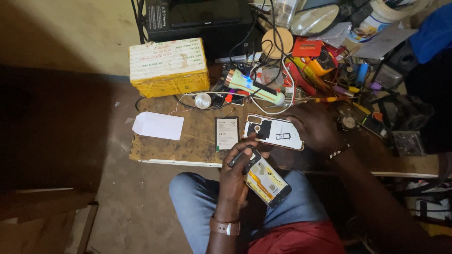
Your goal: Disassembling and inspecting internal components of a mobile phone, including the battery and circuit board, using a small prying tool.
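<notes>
L hand [234, 176] is gripping the opened phone [267, 181] over the lap w/ fingers closed round its top end, R hand [314, 126] is pressing flat on the back cover [274, 131] at the table [197, 141] edge, so the phone's probably risking slipping off the 1-hand hold.

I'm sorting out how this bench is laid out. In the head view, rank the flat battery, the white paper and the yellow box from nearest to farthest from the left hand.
From the left hand, which holds an opened phone:
1. Flat battery, on the bench just above the hand.
2. White paper, farther left on the bench.
3. Yellow box, at the bench's far left corner.
</notes>
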